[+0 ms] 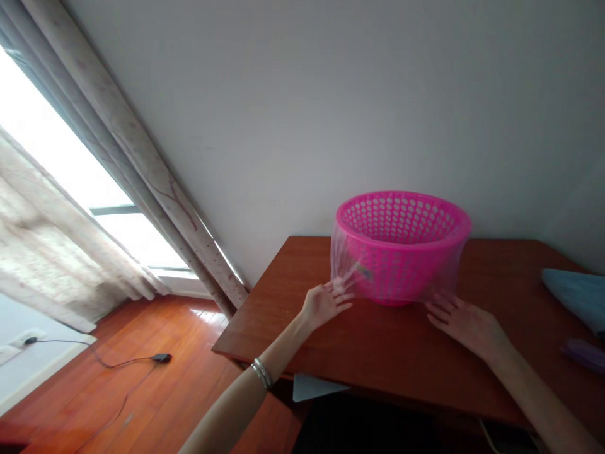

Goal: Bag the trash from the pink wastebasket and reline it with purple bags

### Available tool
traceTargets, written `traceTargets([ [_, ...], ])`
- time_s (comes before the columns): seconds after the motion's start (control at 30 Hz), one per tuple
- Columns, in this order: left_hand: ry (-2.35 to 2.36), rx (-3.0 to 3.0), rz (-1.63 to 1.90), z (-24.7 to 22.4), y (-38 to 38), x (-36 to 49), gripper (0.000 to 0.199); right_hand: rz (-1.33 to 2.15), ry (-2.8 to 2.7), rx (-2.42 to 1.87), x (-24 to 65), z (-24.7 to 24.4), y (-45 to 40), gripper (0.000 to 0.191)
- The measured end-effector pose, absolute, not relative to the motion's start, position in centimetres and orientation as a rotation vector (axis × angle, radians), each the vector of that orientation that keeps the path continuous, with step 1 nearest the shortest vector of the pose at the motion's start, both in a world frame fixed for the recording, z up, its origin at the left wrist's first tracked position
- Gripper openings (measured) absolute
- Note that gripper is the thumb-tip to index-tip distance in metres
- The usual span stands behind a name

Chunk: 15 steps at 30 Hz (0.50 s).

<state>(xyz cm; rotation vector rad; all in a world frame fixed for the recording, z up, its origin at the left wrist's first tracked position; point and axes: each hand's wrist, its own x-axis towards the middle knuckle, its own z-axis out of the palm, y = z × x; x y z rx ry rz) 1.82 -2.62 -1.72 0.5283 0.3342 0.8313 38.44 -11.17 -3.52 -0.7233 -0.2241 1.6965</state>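
Observation:
A pink plastic basket (404,236) with many holes stands upright on the wooden table, its top uncovered. Thin clear plastic film (345,252), perhaps a bag, hangs around its outer sides from near the rim. At the basket's lower left, my left hand (326,302) has its fingers spread, palm turned up, touching the film's lower edge. My right hand (463,321) is at the lower right, fingers stretched out against the film there. Some fingertips are blurred or behind the film. A small coloured mark (364,272) shows on the film's left part.
The brown table (302,271) stands against a grey wall. A light-blue object (574,295) and a purple one (586,353) lie at its right. Curtains (142,157) hang at the left. A cord with a black adapter (162,357) lies on the wooden floor.

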Motion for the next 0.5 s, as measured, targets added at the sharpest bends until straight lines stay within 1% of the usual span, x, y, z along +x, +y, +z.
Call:
traceTargets([
  [0.07,0.392,0.490,0.813,-2.1,-3.6,2.2,0.013,1.699,-0.227,-0.759,38.3,-4.3,-11.5,0.015],
  [0.1,0.436,0.476,0.801,-2.3,-4.1,2.4,0.010,1.690,-0.223,-0.783,38.3,-4.7,-11.7,0.010],
  [0.17,0.520,0.460,0.783,-2.7,-4.6,2.6,0.011,1.673,-0.223,-0.830,38.5,-5.4,-12.0,0.011],
  [0.27,0.587,0.457,0.786,-3.0,-4.7,2.4,0.009,1.652,-0.199,-0.875,39.0,-5.6,-12.4,0.019],
  [0.33,0.597,0.475,0.807,-2.9,-4.6,2.1,0.007,1.646,-0.183,-0.889,39.1,-5.5,-12.7,0.020],
  [0.37,0.583,0.490,0.822,-2.7,-4.5,2.0,0.008,1.647,-0.189,-0.887,39.1,-5.3,-12.8,0.021],
  [0.4,0.553,0.510,0.837,-2.5,-4.5,2.0,0.014,1.659,-0.209,-0.882,39.0,-5.2,-12.9,0.021],
  [0.5,0.403,0.569,0.845,-1.7,-4.8,2.3,0.040,1.704,-0.315,-0.856,38.1,-4.7,-13.1,0.025],
])
